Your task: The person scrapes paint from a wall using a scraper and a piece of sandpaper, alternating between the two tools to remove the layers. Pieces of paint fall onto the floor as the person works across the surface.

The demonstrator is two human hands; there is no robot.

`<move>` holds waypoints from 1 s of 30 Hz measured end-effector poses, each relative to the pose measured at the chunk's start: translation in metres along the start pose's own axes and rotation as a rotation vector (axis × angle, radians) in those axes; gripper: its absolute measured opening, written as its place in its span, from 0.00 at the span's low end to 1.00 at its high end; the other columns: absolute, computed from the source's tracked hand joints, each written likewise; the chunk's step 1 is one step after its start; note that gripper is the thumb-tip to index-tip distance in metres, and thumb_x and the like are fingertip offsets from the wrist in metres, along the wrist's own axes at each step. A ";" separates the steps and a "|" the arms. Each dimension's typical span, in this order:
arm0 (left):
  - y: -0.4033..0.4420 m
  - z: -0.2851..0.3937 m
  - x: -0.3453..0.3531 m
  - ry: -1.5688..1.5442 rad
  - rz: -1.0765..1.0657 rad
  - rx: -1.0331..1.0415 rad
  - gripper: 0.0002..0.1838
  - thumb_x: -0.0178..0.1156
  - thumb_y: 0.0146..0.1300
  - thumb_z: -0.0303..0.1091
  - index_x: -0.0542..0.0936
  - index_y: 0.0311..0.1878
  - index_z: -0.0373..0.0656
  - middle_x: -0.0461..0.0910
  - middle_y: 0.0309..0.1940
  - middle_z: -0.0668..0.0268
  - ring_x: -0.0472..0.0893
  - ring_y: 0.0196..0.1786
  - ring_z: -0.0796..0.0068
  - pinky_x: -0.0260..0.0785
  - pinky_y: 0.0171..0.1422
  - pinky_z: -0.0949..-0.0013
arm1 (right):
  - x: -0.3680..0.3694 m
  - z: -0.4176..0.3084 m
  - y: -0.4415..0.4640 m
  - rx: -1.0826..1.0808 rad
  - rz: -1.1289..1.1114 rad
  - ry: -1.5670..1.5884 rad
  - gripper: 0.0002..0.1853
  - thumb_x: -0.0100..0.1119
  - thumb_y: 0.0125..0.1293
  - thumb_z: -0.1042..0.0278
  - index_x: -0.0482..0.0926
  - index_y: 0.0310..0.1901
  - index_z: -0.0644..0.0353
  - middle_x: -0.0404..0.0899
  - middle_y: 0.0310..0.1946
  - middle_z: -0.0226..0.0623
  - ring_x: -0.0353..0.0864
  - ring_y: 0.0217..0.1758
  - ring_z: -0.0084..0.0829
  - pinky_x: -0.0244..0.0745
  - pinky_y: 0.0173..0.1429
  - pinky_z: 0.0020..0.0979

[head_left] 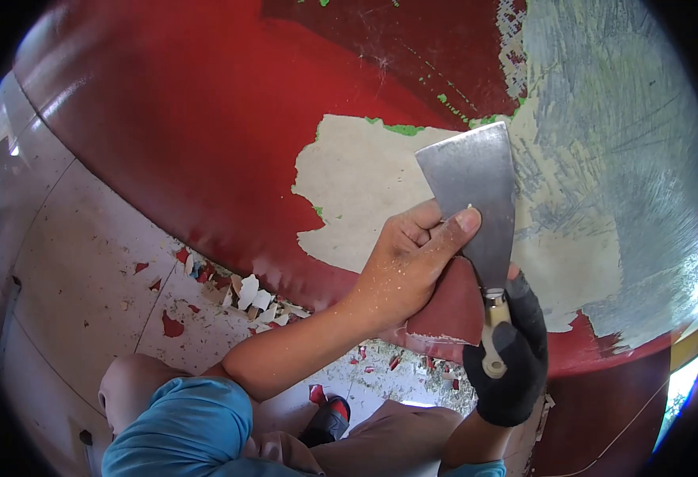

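My left hand (412,266) is bare and dusty. Its thumb presses on the flat metal blade of a paint scraper (476,171), with the other fingers curled behind it. My right hand (512,350), in a black glove, grips the scraper by its pale handle. The blade points up, its wide edge overlapping the bare patch on the wall. Below my left thumb, a matte brick-red piece (448,306) with a pale ragged lower edge lies against the palm. Its kind is unclear, as is how firmly it is held.
A curved red painted wall (206,119) fills the upper view. Paint has come off a cream patch (349,171), with green specks along its border; a grey-streaked area (603,143) spreads rightward. Paint flakes (250,294) litter the tiled floor (87,238). My shoe (329,417) rests near the flakes.
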State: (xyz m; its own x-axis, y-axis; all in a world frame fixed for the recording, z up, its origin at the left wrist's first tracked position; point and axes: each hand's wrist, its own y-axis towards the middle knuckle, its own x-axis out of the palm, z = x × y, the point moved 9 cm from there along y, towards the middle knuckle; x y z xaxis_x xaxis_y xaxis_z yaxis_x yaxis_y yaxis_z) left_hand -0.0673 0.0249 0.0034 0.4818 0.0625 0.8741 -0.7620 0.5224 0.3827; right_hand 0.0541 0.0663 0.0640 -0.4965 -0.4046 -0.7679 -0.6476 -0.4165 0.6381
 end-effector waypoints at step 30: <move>0.003 0.006 0.010 0.152 -0.007 -0.065 0.19 0.51 0.70 0.40 0.72 0.51 0.30 0.80 0.39 0.57 0.81 0.38 0.71 0.75 0.44 0.70 | -0.012 -0.010 0.021 0.053 -0.014 -0.299 0.22 0.55 0.54 0.86 0.75 0.52 0.62 0.79 0.41 0.51 0.77 0.25 0.28 0.70 0.26 0.23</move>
State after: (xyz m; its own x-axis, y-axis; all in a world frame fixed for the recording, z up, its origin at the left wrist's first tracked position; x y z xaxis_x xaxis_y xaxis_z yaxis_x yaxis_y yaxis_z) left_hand -0.0672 0.0222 0.0151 0.5506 0.1837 0.8143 -0.7312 0.5767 0.3643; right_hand 0.0522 0.0541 0.0874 -0.6306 -0.1381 -0.7637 -0.6809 -0.3739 0.6298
